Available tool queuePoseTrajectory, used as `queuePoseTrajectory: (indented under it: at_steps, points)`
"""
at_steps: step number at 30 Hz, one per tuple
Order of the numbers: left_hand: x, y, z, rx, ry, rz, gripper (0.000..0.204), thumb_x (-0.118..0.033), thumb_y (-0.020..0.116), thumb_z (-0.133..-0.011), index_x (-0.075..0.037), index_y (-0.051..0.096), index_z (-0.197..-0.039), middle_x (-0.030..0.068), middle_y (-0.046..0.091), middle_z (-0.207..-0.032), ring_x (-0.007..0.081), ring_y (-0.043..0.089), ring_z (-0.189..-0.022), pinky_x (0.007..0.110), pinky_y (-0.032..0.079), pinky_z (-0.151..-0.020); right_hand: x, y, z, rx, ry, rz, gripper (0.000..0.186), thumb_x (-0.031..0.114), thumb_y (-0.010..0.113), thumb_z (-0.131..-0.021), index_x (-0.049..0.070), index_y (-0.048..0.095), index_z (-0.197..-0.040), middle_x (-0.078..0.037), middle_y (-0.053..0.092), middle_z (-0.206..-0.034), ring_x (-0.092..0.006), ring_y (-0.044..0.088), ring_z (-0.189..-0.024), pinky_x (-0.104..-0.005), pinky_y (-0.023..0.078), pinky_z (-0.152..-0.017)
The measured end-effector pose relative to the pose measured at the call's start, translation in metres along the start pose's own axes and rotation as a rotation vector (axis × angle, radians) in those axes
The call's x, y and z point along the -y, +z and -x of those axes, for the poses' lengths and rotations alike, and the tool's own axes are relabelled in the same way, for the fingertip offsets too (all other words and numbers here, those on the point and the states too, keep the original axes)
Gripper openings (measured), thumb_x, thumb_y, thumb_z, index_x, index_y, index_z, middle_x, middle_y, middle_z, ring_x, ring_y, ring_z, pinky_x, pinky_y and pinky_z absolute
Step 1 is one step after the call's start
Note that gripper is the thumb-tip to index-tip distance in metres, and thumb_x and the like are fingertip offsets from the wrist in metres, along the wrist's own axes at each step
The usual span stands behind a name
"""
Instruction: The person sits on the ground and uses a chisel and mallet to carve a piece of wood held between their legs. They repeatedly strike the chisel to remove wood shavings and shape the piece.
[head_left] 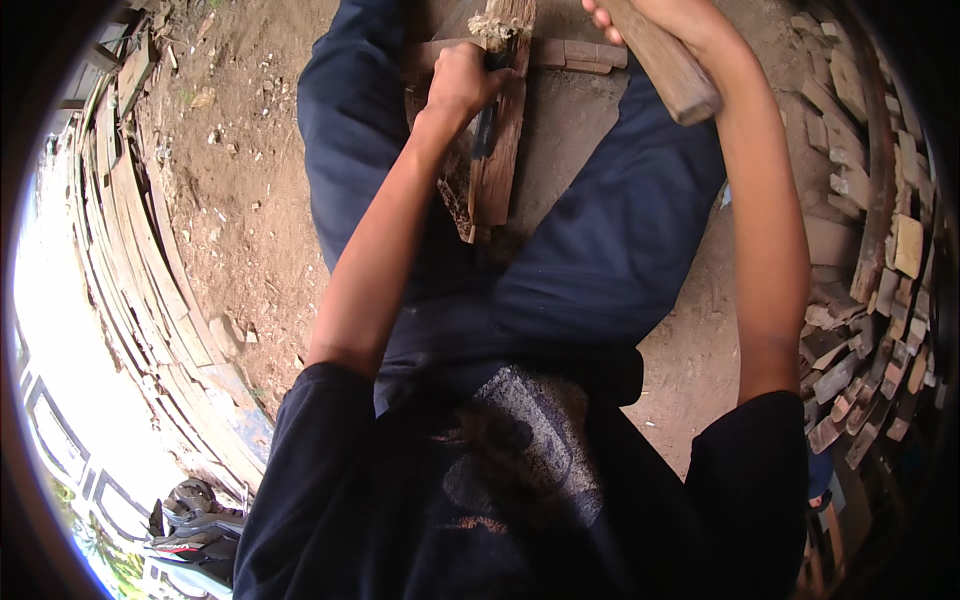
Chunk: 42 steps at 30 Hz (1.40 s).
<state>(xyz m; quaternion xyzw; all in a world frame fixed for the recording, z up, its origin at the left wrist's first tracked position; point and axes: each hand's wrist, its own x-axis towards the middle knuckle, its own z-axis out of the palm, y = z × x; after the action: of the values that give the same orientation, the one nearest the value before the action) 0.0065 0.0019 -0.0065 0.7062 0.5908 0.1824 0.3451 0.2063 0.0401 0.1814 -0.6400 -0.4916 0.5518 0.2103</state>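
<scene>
My left hand (pixel 462 85) is closed in a fist around a narrow dark bar (pixel 484 135), whose lower part lies along a rough wooden block (pixel 497 185) between my legs. At the block's far end is a pale frayed clump of fibre (pixel 495 27), just beyond the fist. My right hand (pixel 672 14) is raised at the top edge, partly cut off, with its fingers curled on a thick wooden handle (pixel 672 68). The handle's blunt end points back toward me, in front of my wrist; its far end is out of view.
A low wooden crosspiece (pixel 575 54) lies behind the block. My dark trouser legs (pixel 610 210) spread on either side. Stacked wood offcuts (pixel 860 375) rise at the right, long boards (pixel 150 270) line the left, and a motorbike (pixel 195 530) shows at the lower left.
</scene>
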Motion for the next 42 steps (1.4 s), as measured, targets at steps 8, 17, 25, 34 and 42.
queuePoseTrajectory:
  at_steps: [8, 17, 25, 34, 42]
  points:
    - [0.000, -0.002, 0.003, 0.057, -0.042, 0.028, 0.053, -0.038, 0.089, -0.075, 0.008, 0.074, -0.096, 0.0320, 0.071, -0.096, 0.0441, 0.071, -0.097, 0.048, 0.057, -0.088, -0.019, 0.019, 0.010, 0.346, 0.122, 0.277, 0.036, 0.013, 0.049, -0.103, -0.003, 0.051, -0.135, -0.008, 0.061, -0.084, -0.0182, 0.062, -0.067, -0.0348, 0.056, -0.059]
    - [-0.007, 0.002, 0.007, 0.078, -0.039, 0.042, 0.052, -0.036, 0.089, -0.075, 0.010, 0.073, -0.095, 0.0330, 0.070, -0.095, 0.0445, 0.071, -0.094, 0.048, 0.058, -0.086, 0.001, 0.012, -0.010, -0.177, -0.091, -0.010, 0.048, 0.013, 0.054, -0.102, -0.002, 0.045, -0.147, -0.009, 0.062, -0.081, -0.0183, 0.061, -0.066, -0.0335, 0.053, -0.054]
    - [-0.007, 0.009, 0.010, 0.033, -0.019, 0.009, 0.047, -0.033, 0.087, -0.077, 0.009, 0.073, -0.093, 0.0317, 0.071, -0.092, 0.0454, 0.071, -0.092, 0.048, 0.058, -0.085, -0.023, 0.006, -0.015, 0.407, 0.187, 0.252, 0.025, 0.016, 0.052, -0.103, 0.000, 0.060, -0.121, -0.007, 0.062, -0.085, -0.0179, 0.063, -0.069, -0.0334, 0.056, -0.058]
    - [-0.014, 0.005, 0.010, 0.010, -0.041, 0.038, 0.045, -0.033, 0.086, -0.078, 0.008, 0.075, -0.091, 0.0299, 0.072, -0.092, 0.0439, 0.072, -0.092, 0.047, 0.058, -0.085, 0.009, 0.021, 0.009, -0.314, -0.181, -0.111, 0.040, 0.012, 0.049, -0.103, 0.000, 0.050, -0.142, -0.007, 0.062, -0.087, -0.0147, 0.061, -0.070, -0.0306, 0.055, -0.057]
    - [-0.004, 0.008, 0.019, -0.052, -0.009, -0.002, 0.041, -0.030, 0.087, -0.077, 0.006, 0.075, -0.092, 0.0301, 0.070, -0.088, 0.0445, 0.071, -0.087, 0.050, 0.058, -0.080, -0.027, 0.014, 0.033, 0.173, 0.168, 0.133, 0.069, 0.022, 0.056, -0.103, 0.004, 0.026, -0.162, -0.004, 0.056, -0.086, -0.0110, 0.057, -0.068, -0.0278, 0.051, -0.053]
